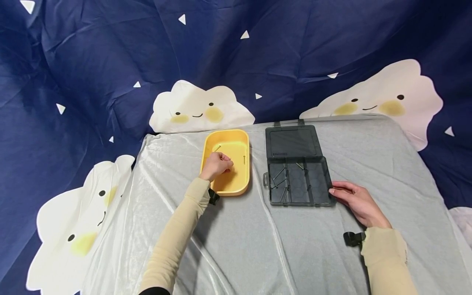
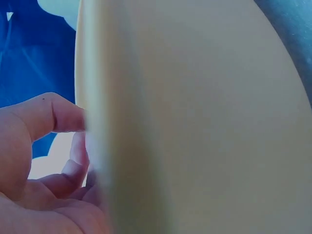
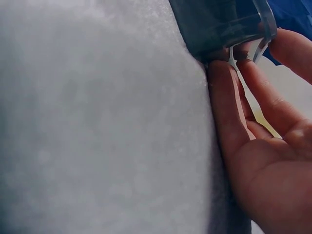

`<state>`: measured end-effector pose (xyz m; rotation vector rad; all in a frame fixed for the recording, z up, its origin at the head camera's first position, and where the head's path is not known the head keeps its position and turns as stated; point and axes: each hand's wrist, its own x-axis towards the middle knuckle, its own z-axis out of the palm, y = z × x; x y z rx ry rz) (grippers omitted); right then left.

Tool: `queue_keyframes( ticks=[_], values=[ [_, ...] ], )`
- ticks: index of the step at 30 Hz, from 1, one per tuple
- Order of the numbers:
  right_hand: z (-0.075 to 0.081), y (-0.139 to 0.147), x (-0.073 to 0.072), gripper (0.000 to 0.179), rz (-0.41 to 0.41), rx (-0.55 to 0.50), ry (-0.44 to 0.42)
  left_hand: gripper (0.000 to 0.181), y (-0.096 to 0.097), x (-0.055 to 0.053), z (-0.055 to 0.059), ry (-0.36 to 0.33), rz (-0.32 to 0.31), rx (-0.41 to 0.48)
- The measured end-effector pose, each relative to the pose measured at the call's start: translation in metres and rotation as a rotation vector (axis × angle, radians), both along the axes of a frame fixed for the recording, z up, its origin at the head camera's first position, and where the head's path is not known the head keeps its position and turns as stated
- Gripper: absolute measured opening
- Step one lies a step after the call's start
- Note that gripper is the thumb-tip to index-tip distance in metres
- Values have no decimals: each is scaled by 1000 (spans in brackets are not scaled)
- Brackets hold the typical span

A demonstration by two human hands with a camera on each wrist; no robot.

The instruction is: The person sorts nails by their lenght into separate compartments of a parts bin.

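My left hand (image 1: 217, 164) reaches into a yellow bin (image 1: 241, 186), fingers curled and fingertips together low inside it. A thin sliver, seemingly a screw, shows at those fingertips. One screw (image 1: 244, 159) lies on the bin floor to the right, and another screw (image 1: 218, 148) leans near the back left. In the left wrist view the bin wall (image 2: 204, 117) hides the fingertips. My right hand (image 1: 355, 200) holds the right edge of a dark clear-plastic organizer box (image 1: 320, 180), thumb at the rim and fingers along the outer side, also seen in the right wrist view.
The box's lid (image 1: 293, 141) lies folded back behind it. Several screws (image 1: 283, 194) sit in its left compartment, and one brassy screw (image 1: 300, 166) lies in the middle one. Grey cloth (image 1: 243, 241) covers the table; a blue cloud-print curtain (image 1: 221, 49) hangs behind.
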<state>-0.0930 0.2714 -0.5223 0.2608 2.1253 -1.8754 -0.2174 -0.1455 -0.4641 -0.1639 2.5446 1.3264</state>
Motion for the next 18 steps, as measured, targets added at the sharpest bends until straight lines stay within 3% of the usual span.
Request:
queue_keyframes(
  ticks=[18],
  values=[
    [0,0,0,47,-2,4,12,9,9,-3,9,-102,84,328]
  ],
)
